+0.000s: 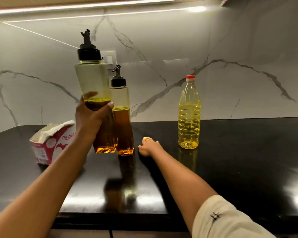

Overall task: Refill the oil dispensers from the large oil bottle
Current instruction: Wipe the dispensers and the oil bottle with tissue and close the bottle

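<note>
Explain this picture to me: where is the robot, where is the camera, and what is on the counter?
No robot here: a person works with two bare hands, and one camera worn on the head looks down at them. The left hand grips a tall oil dispenser, fingers curled round it. A second dispenser stands close beside it on the black counter. The right hand rests on the counter; a small yellow speck at its fingertips is too small to tell. Farther right stands the large oil bottle, red cap on. At the left lies a pack of paper napkins.
</note>
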A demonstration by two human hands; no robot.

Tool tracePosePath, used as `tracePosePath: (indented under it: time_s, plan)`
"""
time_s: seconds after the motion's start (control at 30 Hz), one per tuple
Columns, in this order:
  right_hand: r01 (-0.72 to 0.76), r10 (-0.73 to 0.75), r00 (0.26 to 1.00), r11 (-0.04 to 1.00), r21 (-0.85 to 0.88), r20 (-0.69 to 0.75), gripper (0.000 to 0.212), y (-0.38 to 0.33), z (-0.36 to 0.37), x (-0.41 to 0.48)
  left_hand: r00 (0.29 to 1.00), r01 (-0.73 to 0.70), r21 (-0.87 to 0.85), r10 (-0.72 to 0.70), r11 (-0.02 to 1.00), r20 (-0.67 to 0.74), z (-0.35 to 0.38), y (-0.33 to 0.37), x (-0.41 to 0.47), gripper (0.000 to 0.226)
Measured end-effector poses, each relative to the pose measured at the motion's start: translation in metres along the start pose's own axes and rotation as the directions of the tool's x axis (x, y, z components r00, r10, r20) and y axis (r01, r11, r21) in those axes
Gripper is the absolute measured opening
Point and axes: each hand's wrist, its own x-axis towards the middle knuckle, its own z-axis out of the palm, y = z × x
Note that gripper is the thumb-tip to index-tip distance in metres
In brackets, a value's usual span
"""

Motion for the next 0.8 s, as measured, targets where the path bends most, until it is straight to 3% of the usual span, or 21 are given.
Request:
tracePosePath:
  time_s: [0.07,0.27,0.4,0.47,0.63,0.7,0.8]
  plan:
    - [0.031,-0.031,0.999,0.999,-0.017,0.023,0.059,-0.004,-0.002,0.004,1.000,0.007,-0.015,-0.007,1.000,-0.003,-0.005,-0.004,0.004,0.063]
    - [-0.277,0.276,0.953,0.961,0.009,-0.124,0.061,0.037,-0.012,0.011,1.000,0.026,-0.022,-0.026,0.999,-0.015,-0.016,-0.016,0.009,0.059]
    - [-0.028,0.029,0.998,0.999,0.022,-0.048,0.058,-0.002,0.004,0.006,0.999,0.033,-0.022,-0.033,0.999,0.000,-0.017,-0.016,0.008,0.063]
    - [0.009,-0.008,0.999,1.000,0.017,-0.042,0.057,0.002,0.006,-0.003,0.999,0.035,-0.031,-0.035,0.999,0.003,-0.016,-0.016,0.006,0.063]
    - [-0.252,0.256,0.948,0.967,0.042,-0.189,0.057,0.041,0.003,-0.025,0.999,0.033,-0.041,-0.032,0.999,0.007,-0.014,-0.010,-0.003,0.054]
    - [-0.194,0.197,0.964,0.980,0.036,-0.177,0.055,0.025,0.005,-0.031,0.999,0.035,-0.047,-0.034,0.998,0.004,-0.014,-0.005,-0.006,0.054]
    - [0.065,-0.064,0.996,0.998,0.011,-0.056,0.055,-0.005,0.013,-0.046,0.999,0.036,-0.065,-0.036,0.997,0.000,-0.014,0.001,-0.010,0.056]
